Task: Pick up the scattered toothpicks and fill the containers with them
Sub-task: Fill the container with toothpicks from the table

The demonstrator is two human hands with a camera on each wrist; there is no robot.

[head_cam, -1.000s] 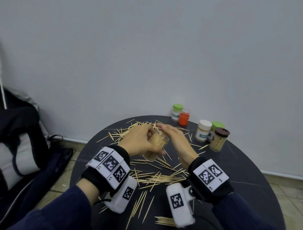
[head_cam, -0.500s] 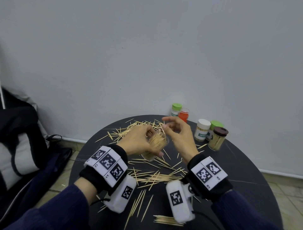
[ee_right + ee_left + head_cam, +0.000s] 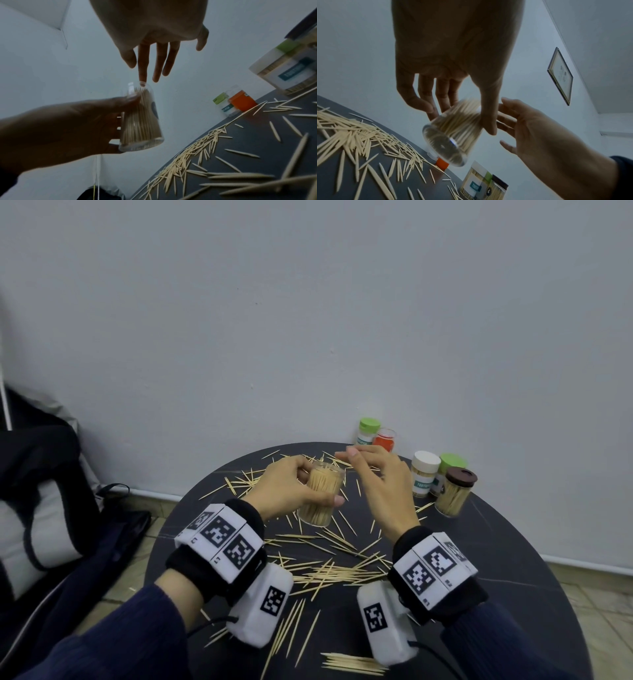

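Note:
My left hand [image 3: 291, 491] grips a clear plastic jar [image 3: 320, 498] packed with toothpicks and holds it above the round dark table [image 3: 496, 559]. The left wrist view shows the jar [image 3: 452, 135] tilted, with my thumb across its side. My right hand [image 3: 373, 474] hovers just right of the jar's mouth with straight, spread fingers and holds nothing. In the right wrist view its fingertips [image 3: 142, 79] reach the rim of the jar [image 3: 140, 121]. Several loose toothpicks [image 3: 335, 570] lie scattered over the table, with a small bundle [image 3: 352, 664] near the front edge.
At the table's back right stand closed jars: a green-lidded one [image 3: 368, 431], an orange one [image 3: 385, 440], a white-lidded one [image 3: 424, 477], another green-lidded one [image 3: 452, 463] and a brown-lidded one [image 3: 455, 491]. A wall runs close behind. A dark bag [image 3: 41, 491] lies on the left.
My right hand has lifted off the jar's mouth, moved slightly right and spread its fingers. The left hand has turned the jar more upright.

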